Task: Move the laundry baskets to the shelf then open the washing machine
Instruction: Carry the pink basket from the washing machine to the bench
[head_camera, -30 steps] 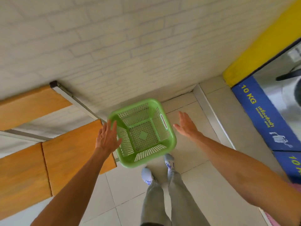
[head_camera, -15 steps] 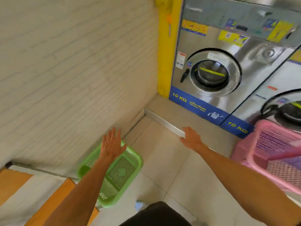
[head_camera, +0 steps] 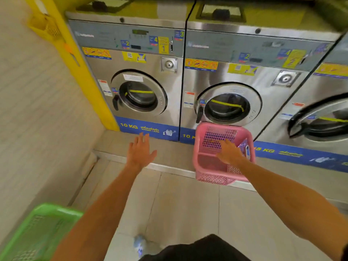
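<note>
Head view: green basket (head_camera: pixel 35 234) cropped, blurred

Pink basket (head_camera: pixel 207 166), lattice-perforated walls; green basket (head_camera: pixel 35 234), same lattice pattern. Washers (head_camera: pixel 143 102) brushed silver with grey control panels, blue base bands (head_camera: pixel 148 129) lettered yellow, and yellow stickers. Yellow pillar (head_camera: pixel 79 68); floor (head_camera: pixel 180 204) pale beige tile.

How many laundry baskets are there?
2: a pink basket on the step by the middle washer, under the right hand, and a green basket bottom left. Others may be out of view.
</note>
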The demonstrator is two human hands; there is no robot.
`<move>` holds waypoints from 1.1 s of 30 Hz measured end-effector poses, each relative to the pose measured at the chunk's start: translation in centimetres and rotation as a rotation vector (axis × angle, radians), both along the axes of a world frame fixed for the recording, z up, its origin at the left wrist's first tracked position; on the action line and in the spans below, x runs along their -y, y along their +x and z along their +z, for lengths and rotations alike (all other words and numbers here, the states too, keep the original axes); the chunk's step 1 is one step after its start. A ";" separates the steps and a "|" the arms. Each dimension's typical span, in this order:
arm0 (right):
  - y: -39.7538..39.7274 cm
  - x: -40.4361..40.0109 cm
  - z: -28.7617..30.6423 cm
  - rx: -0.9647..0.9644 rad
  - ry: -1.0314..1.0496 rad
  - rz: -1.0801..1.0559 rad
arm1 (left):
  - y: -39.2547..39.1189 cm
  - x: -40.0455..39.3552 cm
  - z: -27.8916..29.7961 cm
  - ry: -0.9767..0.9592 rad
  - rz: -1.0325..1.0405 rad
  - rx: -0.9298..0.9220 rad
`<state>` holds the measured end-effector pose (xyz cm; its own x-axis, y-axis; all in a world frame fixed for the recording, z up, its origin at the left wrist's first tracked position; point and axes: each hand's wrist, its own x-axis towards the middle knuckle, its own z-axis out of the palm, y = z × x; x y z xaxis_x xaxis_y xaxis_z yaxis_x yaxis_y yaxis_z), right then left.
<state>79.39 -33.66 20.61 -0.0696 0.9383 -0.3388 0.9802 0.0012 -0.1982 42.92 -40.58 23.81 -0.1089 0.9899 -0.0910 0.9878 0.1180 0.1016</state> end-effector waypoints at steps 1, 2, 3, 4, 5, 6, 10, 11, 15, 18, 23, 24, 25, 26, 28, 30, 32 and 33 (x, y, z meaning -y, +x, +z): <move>1.8 -0.3 0.4 -0.005 0.000 -0.019 | 2.1 -1.0 0.0 0.005 -0.035 0.006; 3.5 -0.7 0.6 -0.013 0.001 -0.047 | 3.9 -2.0 -0.2 0.001 -0.071 0.002; 5.1 -1.1 0.8 -0.021 0.008 -0.076 | 5.4 -3.0 -0.3 -0.010 -0.105 -0.011; 6.4 -1.4 0.9 -0.030 0.012 -0.100 | 6.7 -3.8 -0.4 -0.025 -0.133 -0.025; 7.7 -1.7 0.8 -0.045 0.016 -0.127 | 7.9 -4.7 -0.4 -0.038 -0.153 -0.033; 8.7 -1.8 0.8 -0.051 0.028 -0.144 | 8.7 -5.5 -0.5 -0.050 -0.172 -0.042; 10.5 -2.8 1.2 -0.023 0.041 -0.132 | 10.5 -8.9 -1.4 -0.095 -0.214 -0.088; 10.7 -3.4 1.1 -0.030 0.035 -0.138 | 10.7 -10.0 -1.8 -0.117 -0.219 -0.100; 12.1 -6.3 -1.0 -0.066 0.016 -0.197 | 11.7 -14.2 -3.5 -0.180 -0.216 -0.079; 13.4 -8.9 -3.7 -0.080 -0.040 -0.238 | 13.1 -16.7 -4.8 -0.207 -0.235 -0.043; 14.3 -11.5 -9.3 -0.117 -0.142 -0.355 | 14.1 -18.5 -7.3 -0.277 -0.259 -0.057; 14.2 -11.3 -10.1 -0.101 -0.150 -0.348 | 14.0 -18.6 -7.8 -0.289 -0.265 -0.079; 14.2 -11.2 -10.9 -0.088 -0.149 -0.345 | 14.0 -18.9 -8.3 -0.306 -0.261 -0.092; 14.3 -11.3 -11.6 -0.080 -0.151 -0.349 | 14.1 -19.2 -8.9 -0.324 -0.247 -0.095; 14.8 -11.7 -12.8 -0.075 -0.169 -0.360 | 14.5 -19.6 -10.1 -0.340 -0.214 -0.088; 15.5 -12.6 -13.7 -0.067 -0.192 -0.365 | 15.6 -20.0 -11.1 -0.346 -0.189 -0.058; 16.4 -13.9 -14.4 -0.057 -0.196 -0.396 | 16.8 -20.5 -12.5 -0.356 -0.184 -0.009; 16.9 -14.4 -15.0 -0.061 -0.199 -0.414 | 17.5 -20.8 -13.3 -0.372 -0.181 0.011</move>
<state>96.33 -19.24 5.59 0.2715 0.8084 -0.5224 0.8767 -0.4316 -0.2123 60.38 -19.82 10.50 0.0668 0.8924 -0.4463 0.9951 -0.0270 0.0951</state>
